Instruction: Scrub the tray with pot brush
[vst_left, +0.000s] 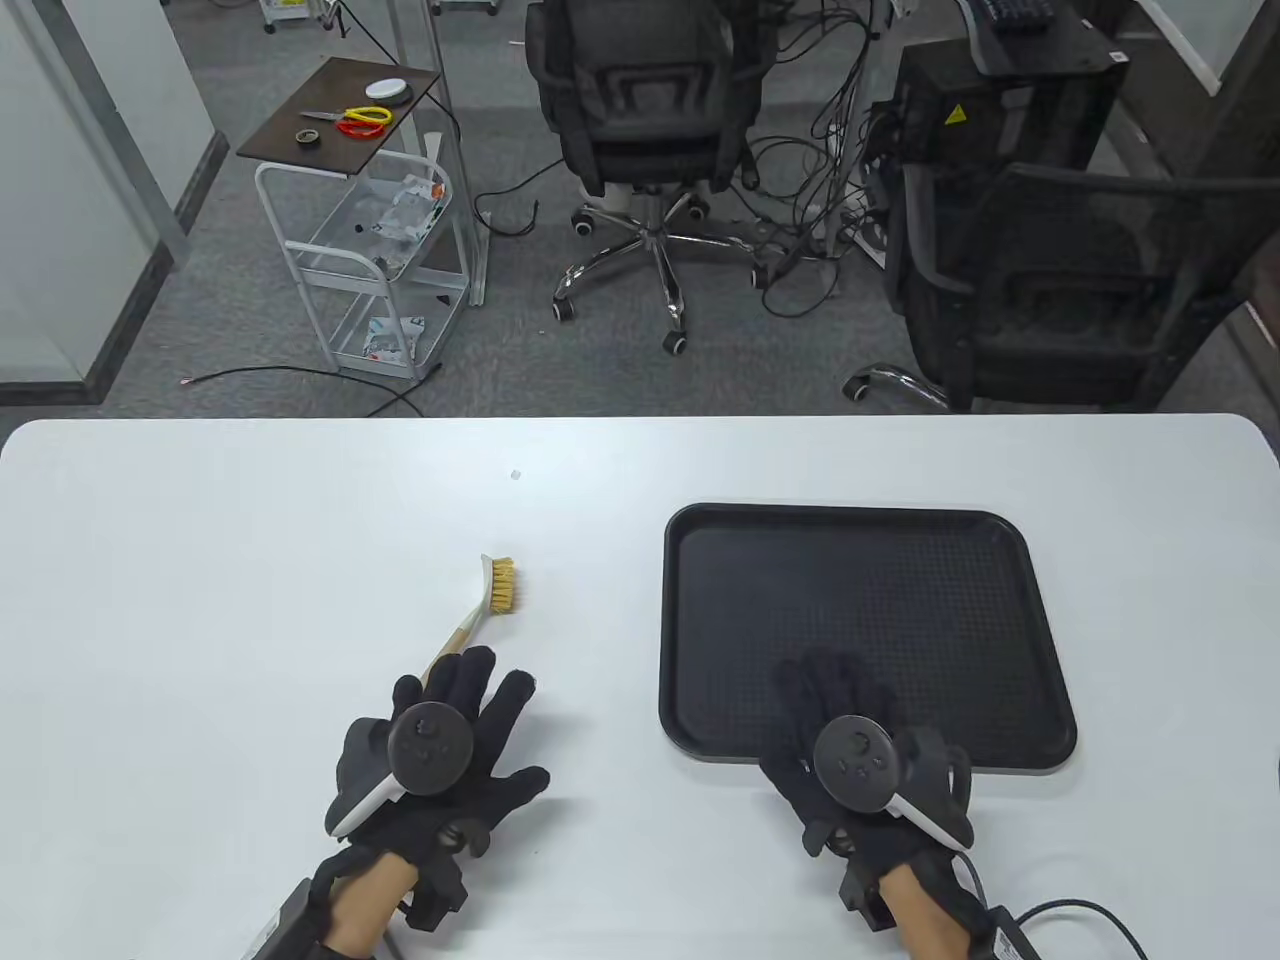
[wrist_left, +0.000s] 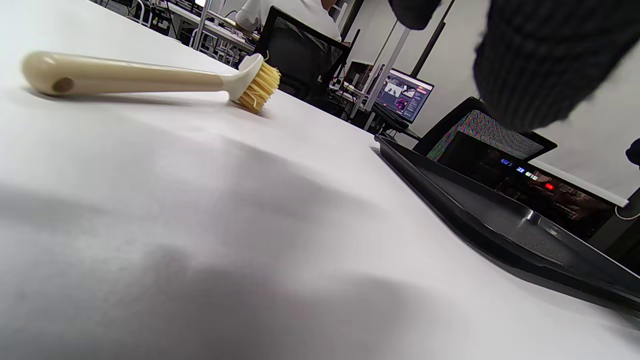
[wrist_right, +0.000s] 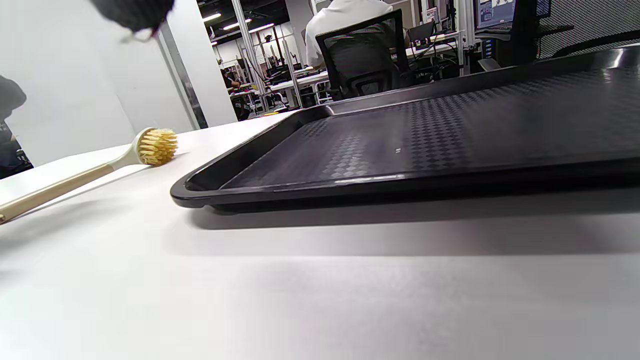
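The big white table (vst_left: 250, 560) fills the lower part of the table view, and both gloved hands reach over it from the near edge. Past the far edge of the table stand two black chairs (vst_left: 650, 110) and a small white cart (vst_left: 370, 250) on the grey floor. The black tray (vst_left: 860, 630) lies flat on the table, mostly ahead of the right hand's fingers, and it has a bumpy pattern on its bottom and a raised rim all round. The right hand (vst_left: 850, 740) is over the near edge of the tray with its fingers stretched out loosely above the tray's near part; they hold nothing, and whether they touch the tray cannot be told. The left hand (vst_left: 440, 740) is to the left of the tray, well apart from it, with its fingers (vst_left: 470, 680) spread wide and straight. The brush (vst_left: 480, 610) lies on the table just ahead of the left fingers and slants away from them toward the right. It has a long cream handle (wrist_left: 125, 75) and a round head of yellow bristles (vst_left: 503, 584) at the far end. The near end of the handle goes under the left fingertips in the table view, but the left wrist view shows the whole handle lying on the table with no finger round it. A tiny white speck (vst_left: 516, 475) sits on the table far beyond the brush.
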